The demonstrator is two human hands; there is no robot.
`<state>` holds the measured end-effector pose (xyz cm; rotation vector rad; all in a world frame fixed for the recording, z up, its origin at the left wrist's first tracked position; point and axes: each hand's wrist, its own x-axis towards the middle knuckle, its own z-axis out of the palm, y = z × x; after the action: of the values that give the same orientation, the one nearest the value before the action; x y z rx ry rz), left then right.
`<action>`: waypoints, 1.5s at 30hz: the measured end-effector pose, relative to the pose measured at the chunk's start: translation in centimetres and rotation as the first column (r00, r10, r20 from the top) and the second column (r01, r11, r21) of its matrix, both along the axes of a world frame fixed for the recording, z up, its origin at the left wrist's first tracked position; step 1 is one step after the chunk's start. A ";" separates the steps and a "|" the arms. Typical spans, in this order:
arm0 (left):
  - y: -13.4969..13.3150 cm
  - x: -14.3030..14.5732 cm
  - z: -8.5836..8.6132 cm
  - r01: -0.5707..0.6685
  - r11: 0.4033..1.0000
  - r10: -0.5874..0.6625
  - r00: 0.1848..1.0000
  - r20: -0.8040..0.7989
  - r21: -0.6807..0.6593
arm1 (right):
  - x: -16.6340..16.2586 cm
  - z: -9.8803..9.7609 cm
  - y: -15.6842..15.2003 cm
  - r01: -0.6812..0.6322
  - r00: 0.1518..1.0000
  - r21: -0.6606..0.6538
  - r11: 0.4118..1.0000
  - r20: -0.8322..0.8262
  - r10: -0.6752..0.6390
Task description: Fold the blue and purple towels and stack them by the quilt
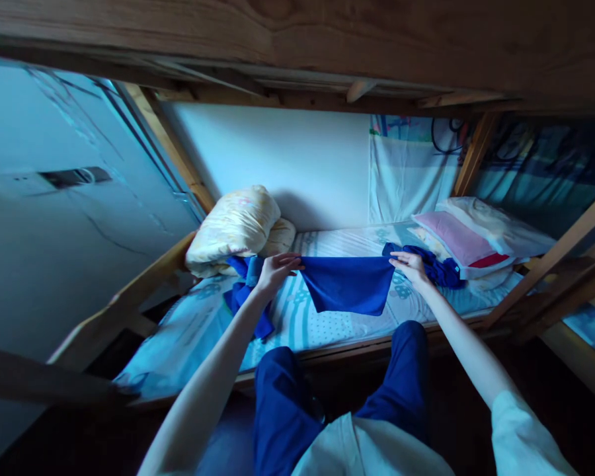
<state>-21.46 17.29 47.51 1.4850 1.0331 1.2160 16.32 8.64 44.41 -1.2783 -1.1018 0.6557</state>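
A blue cloth (350,285) hangs stretched between my two hands above the bed. Its top edge is pulled taut, and the lower part narrows toward the bottom. My left hand (277,270) pinches its top left corner, and my right hand (409,266) pinches the top right corner. Below and beside my left hand lie more blue fabric pieces (258,324) and a rolled, lighter blue piece (254,271). Just beyond my right hand is a crumpled dark blue garment (439,268) on the sheet.
The lower bunk mattress (178,357) has a patterned sheet. A bundled yellowish quilt (240,221) sits at the left, with a pink pillow (453,235) and other bedding at the right. A wooden upper-bunk beam (297,39) crosses overhead. A slanted wooden rail (555,264) stands at the right.
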 end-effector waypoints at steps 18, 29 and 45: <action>-1.5 -4.3 -10.7 0.167 0.880 -0.156 0.986 0.061 -0.445 | 0.5 -6.7 -2.6 -0.221 0.954 -0.375 0.900 -0.277 0.119; 11.2 -1.1 -12.0 -0.065 0.992 0.070 0.996 0.046 -0.109 | -2.7 -7.4 10.3 -0.037 0.999 -0.073 0.997 -0.042 0.034; 3.0 -2.4 -34.3 -0.096 0.966 -0.055 0.829 -0.556 -0.240 | -3.1 -28.9 4.4 -0.067 0.952 -0.638 0.767 0.189 0.240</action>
<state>-23.83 20.29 13.20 1.6585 1.5360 0.6175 13.21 13.03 15.53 -1.9045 -1.2658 1.0637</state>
